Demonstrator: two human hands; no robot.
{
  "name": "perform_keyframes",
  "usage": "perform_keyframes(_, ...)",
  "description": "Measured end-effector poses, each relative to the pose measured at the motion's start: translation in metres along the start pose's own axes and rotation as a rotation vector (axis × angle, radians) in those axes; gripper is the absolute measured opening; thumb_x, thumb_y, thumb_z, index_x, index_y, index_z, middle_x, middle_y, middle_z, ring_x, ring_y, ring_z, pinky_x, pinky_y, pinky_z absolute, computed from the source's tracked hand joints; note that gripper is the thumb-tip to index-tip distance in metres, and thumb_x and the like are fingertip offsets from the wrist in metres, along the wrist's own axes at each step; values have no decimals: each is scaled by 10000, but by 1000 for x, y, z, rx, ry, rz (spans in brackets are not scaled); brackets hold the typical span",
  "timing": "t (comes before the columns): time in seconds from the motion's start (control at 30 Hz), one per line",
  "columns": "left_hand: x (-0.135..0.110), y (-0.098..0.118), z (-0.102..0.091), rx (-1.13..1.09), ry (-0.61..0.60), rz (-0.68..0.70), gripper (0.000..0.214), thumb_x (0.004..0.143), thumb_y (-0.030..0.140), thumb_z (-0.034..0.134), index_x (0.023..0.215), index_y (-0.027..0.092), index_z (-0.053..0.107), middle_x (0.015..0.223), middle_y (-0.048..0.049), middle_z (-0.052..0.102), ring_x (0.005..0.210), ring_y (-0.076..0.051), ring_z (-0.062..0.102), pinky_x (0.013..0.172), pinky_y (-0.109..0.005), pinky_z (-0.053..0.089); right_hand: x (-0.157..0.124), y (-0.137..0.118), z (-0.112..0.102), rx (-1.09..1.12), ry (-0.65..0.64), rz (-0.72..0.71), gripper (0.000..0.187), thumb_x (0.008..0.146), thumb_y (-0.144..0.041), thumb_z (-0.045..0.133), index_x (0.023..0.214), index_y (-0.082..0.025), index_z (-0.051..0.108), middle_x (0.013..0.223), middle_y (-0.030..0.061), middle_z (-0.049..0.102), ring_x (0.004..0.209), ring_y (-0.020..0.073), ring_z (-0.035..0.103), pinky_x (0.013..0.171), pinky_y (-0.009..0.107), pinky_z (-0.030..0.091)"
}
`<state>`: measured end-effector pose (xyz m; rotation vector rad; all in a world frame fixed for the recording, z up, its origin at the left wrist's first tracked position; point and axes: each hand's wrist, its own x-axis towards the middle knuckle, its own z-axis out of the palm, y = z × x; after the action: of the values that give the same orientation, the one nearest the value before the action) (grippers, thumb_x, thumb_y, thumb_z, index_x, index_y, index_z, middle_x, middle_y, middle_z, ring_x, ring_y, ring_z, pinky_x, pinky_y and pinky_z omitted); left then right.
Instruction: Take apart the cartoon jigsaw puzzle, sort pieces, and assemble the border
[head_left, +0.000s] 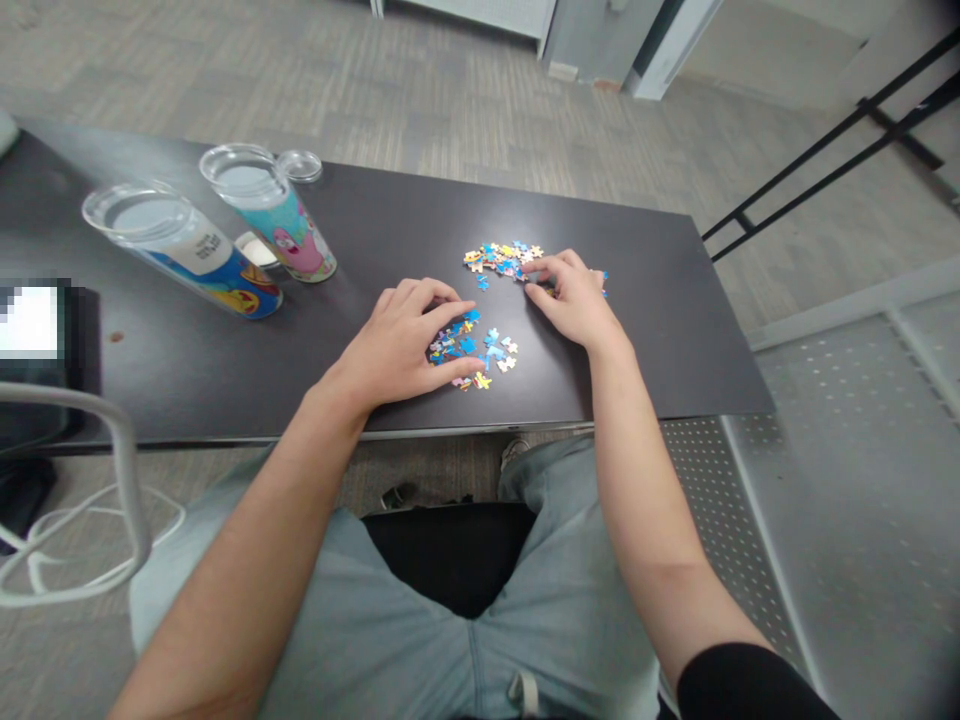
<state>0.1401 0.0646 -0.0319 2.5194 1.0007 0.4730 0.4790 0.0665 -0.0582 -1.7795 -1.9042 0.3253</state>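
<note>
upper left: 2 printed canisters (pixel 296 235), clear tops, on 1 dark table (pixel 397 225). center: 1 left hand (pixel 401 345), fingers spread around 1 lower cluster of puzzle pieces (pixel 467 345), grip loose. right of center: 1 upper cluster (pixel 499 257), 1 right hand (pixel 574 300) over its right part, fingers bent, can't tell if pinching. pieces overlap, uncountable.
</note>
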Motion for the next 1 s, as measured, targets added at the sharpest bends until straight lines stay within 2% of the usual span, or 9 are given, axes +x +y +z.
perform_keyframes(0.27, -1, -2, 3, 4, 2, 22, 509, 1107, 638, 949, 1574, 434, 965, 1695, -153, 788, 1611, -553, 667, 1434, -829, 505, 1, 1, 1, -20, 22, 38, 256, 1149, -416, 855, 1390, -347, 908, 1396, 132, 847, 1274, 420, 803, 1305, 730, 544)
perform_keyframes(0.37, 0, 0, 1, -13, -14, 28, 456, 1112, 613, 950, 1542, 462, 980, 1674, -146, 803, 1613, -558, 674, 1422, -844, 509, 1, -1, 2, -18, 15, 43, 189, 1168, -438, 850, 1326, -348, 901, 1391, 124, 850, 1226, 402, 797, 1305, 725, 536)
perform_keyframes(0.53, 0, 1, 0, 0, -9, 14, 580, 1119, 644, 919, 1662, 439, 915, 1691, -155, 806, 1610, -536, 670, 1429, -830, 513, 3, -3, 2, 3, -1, 21, 122, 1184, -444, 830, 1220, -349, 898, 1362, 110, 864, 1142, 365, 786, 1270, 690, 547)
perform_keyframes(0.73, -1, -2, 3, -15, 14, 16, 627, 1081, 658, 964, 1638, 375, 912, 1669, -166, 794, 1600, -551, 669, 1444, -823, 501, 3, -4, 1, 11, 2, 15, 126, 1192, -441, 824, 1181, -342, 900, 1354, 112, 882, 1131, 367, 797, 1232, 656, 580)
perform_keyframes(0.9, 0, -1, 4, 0, 13, 10, 642, 1080, 652, 959, 1653, 370, 896, 1686, -171, 796, 1603, -556, 670, 1434, -821, 514, 2, -7, -3, 23, -22, 2, 148, 1136, -456, 897, 1201, -323, 905, 1345, 117, 890, 1071, 352, 792, 1300, 717, 535)
perform_keyframes(1.0, 0, -1, 3, 6, 18, 16, 630, 1083, 684, 936, 1641, 394, 898, 1681, -166, 806, 1590, -558, 680, 1418, -831, 524, 3, -9, -5, 40, -48, -16, 165, 1119, -469, 908, 1205, -328, 914, 1350, 115, 892, 1065, 350, 786, 1269, 692, 564)
